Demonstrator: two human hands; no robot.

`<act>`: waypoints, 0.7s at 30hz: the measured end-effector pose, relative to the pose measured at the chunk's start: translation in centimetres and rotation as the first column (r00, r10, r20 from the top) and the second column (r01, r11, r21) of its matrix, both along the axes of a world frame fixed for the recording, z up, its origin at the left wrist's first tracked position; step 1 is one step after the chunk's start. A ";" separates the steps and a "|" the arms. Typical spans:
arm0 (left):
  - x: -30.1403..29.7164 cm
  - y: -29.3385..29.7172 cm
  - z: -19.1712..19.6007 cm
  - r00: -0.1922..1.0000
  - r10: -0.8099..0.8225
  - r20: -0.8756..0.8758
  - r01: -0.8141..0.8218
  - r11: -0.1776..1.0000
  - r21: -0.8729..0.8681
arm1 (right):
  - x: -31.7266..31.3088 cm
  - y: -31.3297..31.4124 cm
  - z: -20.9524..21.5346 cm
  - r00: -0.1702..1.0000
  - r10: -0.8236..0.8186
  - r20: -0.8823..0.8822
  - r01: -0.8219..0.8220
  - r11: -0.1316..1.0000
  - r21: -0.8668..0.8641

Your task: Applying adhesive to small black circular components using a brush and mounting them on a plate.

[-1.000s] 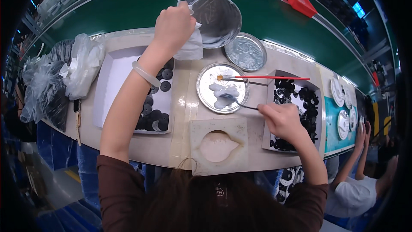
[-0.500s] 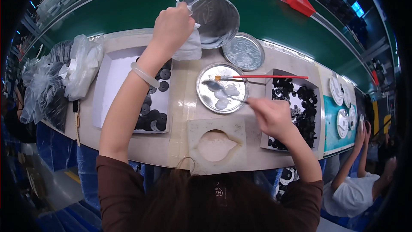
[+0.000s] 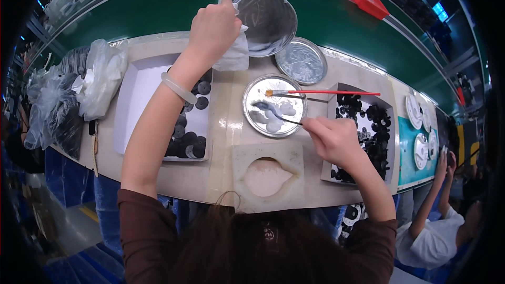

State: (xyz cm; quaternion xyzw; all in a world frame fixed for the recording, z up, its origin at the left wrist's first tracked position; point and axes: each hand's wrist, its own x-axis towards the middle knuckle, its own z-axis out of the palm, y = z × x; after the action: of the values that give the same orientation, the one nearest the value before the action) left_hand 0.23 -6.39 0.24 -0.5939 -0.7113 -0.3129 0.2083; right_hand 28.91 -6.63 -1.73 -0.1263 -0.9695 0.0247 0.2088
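My left hand (image 3: 214,26) is closed around a white cloth (image 3: 234,55) at the side of a grey metal can (image 3: 268,23), which leans with its open mouth toward me. Smears of grease-like stuff coat the inside of the can. My right hand (image 3: 332,138) pinches a thin tool with a dark handle (image 3: 290,121); its head lies in the grey paste (image 3: 274,124) on a round metal lid (image 3: 251,118), so its shape is unclear. A brush with a red handle (image 3: 336,93) rests across that lid, bristles over the metal.
Another round metal lid (image 3: 301,60) lies beside the can. Boxes of black gear-like parts stand at left (image 3: 142,81) and right (image 3: 389,142). A pale block with a cut-out (image 3: 294,171) sits nearest me. Plastic bags (image 3: 100,84) lie left; a co-worker's hands (image 3: 446,164) show at right.
The tool's head has shifted slightly within the paste, leaving a changed dark streak. My left hand still holds the cloth at the can. The whole view has moved a little.
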 end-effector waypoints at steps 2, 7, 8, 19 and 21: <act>0.0 0.1 0.0 1.000 -0.007 -0.005 0.007 1.000 0.003 | 0.1 0.1 0.0 0.999 -0.014 0.030 0.014 1.000 0.003; 0.0 0.0 -0.1 0.998 -0.045 -0.040 0.048 0.997 0.062 | -0.2 0.3 1.0 0.987 -0.055 0.152 0.059 0.998 -0.021; 0.1 0.0 -0.1 0.998 -0.047 -0.040 0.050 0.997 0.062 | -0.3 0.4 1.6 0.991 -0.059 0.116 0.063 0.998 -0.027; 1.0 -0.7 0.3 0.997 -0.067 0.042 0.067 0.998 0.023 | -9.8 5.6 1.1 0.867 -0.490 0.089 0.490 0.872 0.024; 1.2 -0.6 0.1 0.997 -0.066 0.027 0.065 0.997 0.029 | -10.6 6.4 0.6 0.878 -0.473 0.070 0.477 0.877 -0.061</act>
State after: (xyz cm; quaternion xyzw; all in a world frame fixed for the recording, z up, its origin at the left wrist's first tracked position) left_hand 1.41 -7.03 0.35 -0.6095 -0.6899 -0.3379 0.1961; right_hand 18.28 -0.19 -1.11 -0.3688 -0.9124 0.0064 0.1775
